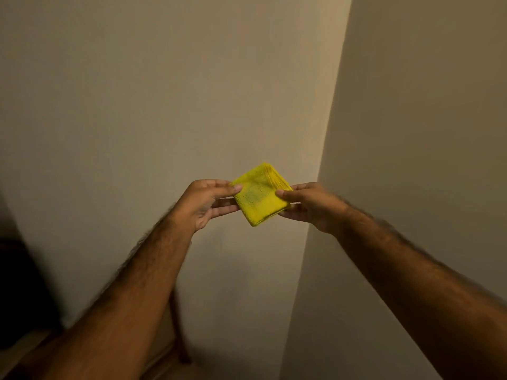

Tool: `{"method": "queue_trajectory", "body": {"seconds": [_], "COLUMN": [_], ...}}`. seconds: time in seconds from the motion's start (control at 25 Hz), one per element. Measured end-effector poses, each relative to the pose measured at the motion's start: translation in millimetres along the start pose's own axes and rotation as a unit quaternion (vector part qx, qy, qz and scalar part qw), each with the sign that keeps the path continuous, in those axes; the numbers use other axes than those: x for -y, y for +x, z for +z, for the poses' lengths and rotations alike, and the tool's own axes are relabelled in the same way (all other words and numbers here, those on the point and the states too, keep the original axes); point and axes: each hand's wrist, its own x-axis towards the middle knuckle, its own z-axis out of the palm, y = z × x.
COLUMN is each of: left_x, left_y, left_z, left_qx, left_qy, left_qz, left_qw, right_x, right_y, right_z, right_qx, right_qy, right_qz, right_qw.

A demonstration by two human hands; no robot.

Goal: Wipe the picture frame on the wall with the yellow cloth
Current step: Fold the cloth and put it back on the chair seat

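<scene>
A yellow cloth (pixel 259 194), folded into a small thick square, is held in front of me at chest height between both hands. My left hand (pixel 207 202) pinches its left corner with thumb on top and fingers underneath. My right hand (pixel 307 205) grips its right corner the same way. Behind the cloth is a bare beige wall (pixel 164 105). No picture frame is in view.
A wall corner (pixel 323 165) runs down just right of the cloth, with a second wall (pixel 425 133) coming toward me on the right. A dark piece of furniture (pixel 19 283) stands at the lower left, and a thin dark wooden leg (pixel 179 333) reaches the floor.
</scene>
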Motion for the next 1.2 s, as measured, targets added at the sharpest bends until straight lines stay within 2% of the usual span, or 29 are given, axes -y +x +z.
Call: {"method": "queue_trajectory", "body": {"seconds": [0.2,0.4,0.6,0.8,0.96,1.08,1.2], "left_x": [112,251,387,513,613,684,724], "left_y": [-10,-26,-50,-83,-108,-128,-139], "left_z": [-96,-189,-251,-281,-296,-307,-310], "left_qx": [-0.093,-0.164,-0.189,-0.233,-0.278,-0.293,-0.304], "left_qy": [0.023,0.036,0.011,0.008,0.034,0.099,0.134], "left_qz": [-0.072,-0.179,-0.281,-0.358,-0.427,-0.464,-0.478], "left_qw": [0.993,0.969,0.941,0.904,0.860,0.830,0.813], "right_x": [-122,-279,-433,-568,-682,-751,-789], "right_y": [52,97,115,103,83,76,70], "right_z": [57,120,161,179,187,201,209], "right_qx": [0.075,0.147,0.133,0.099,0.079,0.072,0.090], "right_qy": [0.005,-0.019,-0.035,-0.083,-0.132,-0.179,-0.250], "right_qz": [0.115,0.256,0.339,0.407,0.458,0.468,0.432], "right_qw": [0.990,0.955,0.931,0.904,0.876,0.863,0.862]}}
